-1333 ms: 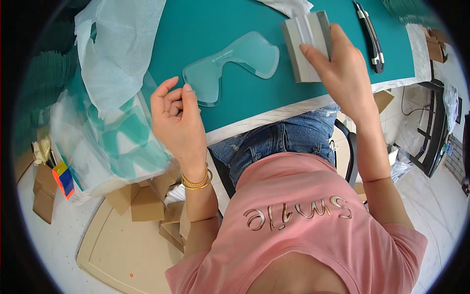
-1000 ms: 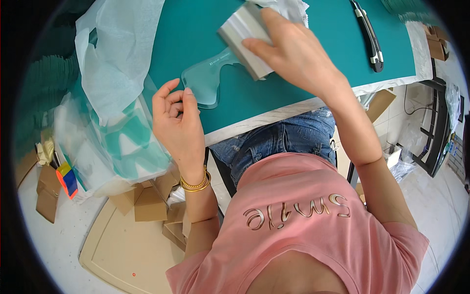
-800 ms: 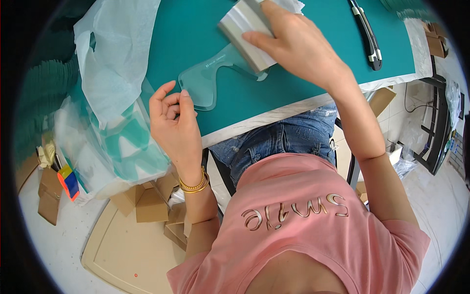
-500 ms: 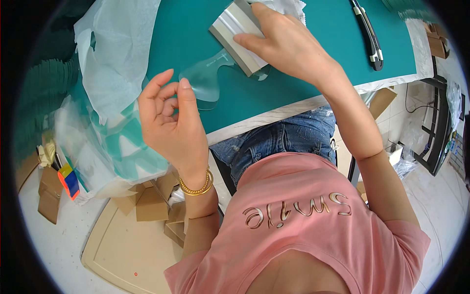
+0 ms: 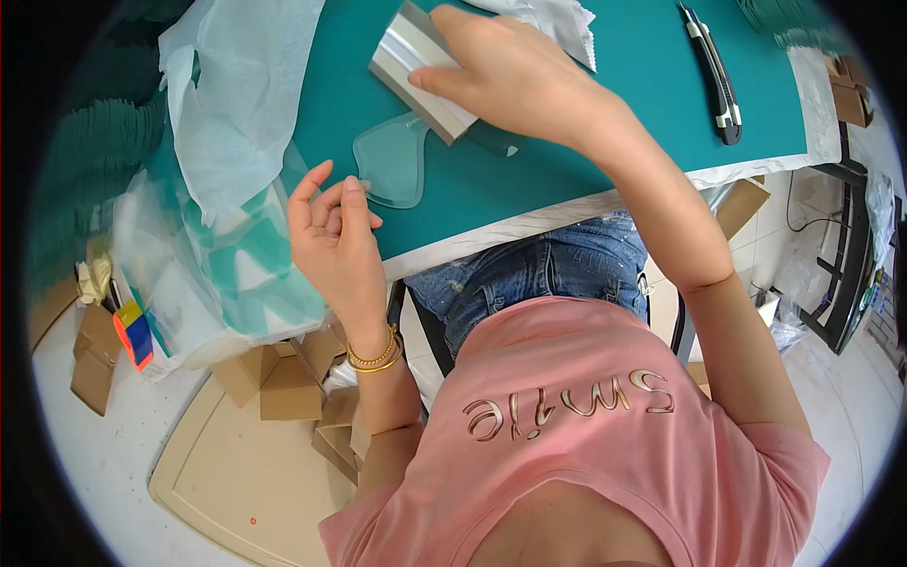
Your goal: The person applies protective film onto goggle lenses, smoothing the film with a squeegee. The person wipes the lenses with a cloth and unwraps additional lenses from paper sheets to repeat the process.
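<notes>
Right fingers [image 5: 436, 82] grip block [image 5: 402, 57] over sheet [image 5: 392, 168]; left fingers [image 5: 353, 200] curl at sheet edge, pinch unclear. Sheet could skid if block drags hard.

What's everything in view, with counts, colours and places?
Mat: 1, green, on the table
Goggle-shaped sheet: 1, see-through, on the mat, partly hidden
Block: 1, grey and white, in the right grip
Cutter knife: 1, black and white, mat's right
Cloth: 1, whitish, mat's far side
White film: 1, white, mat's left
Cut-out film: several, greenish, left
Cardboard boxes: several, brown, lower left and right
Striped item: 1, multicoloured, far left
Panel: 1, beige, lower left
Metal frame: 1, black, far right
Bracelets: 2, gold, below the left grip
Shirt: 1, pink, worn
Jeans: 1 pair, blue, worn
Left grip: 1, bare, at the goggle-shaped sheet's left
Right grip: 1, bare, on the block
</notes>
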`<action>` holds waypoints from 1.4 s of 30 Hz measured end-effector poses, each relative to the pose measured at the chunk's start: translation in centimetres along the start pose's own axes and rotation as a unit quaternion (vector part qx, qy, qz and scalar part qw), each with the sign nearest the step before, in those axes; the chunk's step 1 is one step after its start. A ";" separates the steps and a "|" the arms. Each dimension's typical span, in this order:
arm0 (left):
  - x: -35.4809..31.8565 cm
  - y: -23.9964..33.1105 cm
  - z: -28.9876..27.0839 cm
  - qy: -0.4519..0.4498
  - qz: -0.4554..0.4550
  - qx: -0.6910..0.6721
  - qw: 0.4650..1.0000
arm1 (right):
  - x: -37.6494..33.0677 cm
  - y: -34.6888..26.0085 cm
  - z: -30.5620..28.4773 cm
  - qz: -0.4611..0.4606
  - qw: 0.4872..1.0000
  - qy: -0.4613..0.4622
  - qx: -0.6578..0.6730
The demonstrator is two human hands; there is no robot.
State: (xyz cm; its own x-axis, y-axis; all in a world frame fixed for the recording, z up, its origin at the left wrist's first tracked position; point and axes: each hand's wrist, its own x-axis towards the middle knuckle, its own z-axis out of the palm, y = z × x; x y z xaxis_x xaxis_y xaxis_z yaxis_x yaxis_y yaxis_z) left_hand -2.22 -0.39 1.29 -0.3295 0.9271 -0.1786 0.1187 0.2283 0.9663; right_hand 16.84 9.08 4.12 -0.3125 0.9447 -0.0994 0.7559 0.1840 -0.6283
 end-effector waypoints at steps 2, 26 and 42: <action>-0.1 -0.2 0.1 0.005 -0.001 -0.004 1.000 | 0.0 0.0 1.3 -0.040 0.999 0.030 -0.018; -0.2 -0.9 0.3 0.038 -0.010 -0.024 0.999 | -0.8 -2.0 3.6 -0.072 0.996 0.006 0.048; -0.7 -1.9 -0.1 0.090 0.081 -0.038 0.992 | -2.5 -0.4 0.4 0.006 0.993 0.039 0.111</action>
State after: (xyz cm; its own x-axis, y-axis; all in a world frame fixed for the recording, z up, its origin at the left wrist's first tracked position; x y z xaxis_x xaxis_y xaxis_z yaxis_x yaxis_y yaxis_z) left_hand -2.30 -1.53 -0.42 -0.4755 0.8797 0.0089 0.1150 0.0521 0.9920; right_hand 17.09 6.57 4.26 -0.2527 0.9661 -0.0536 0.6116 0.1166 -0.7825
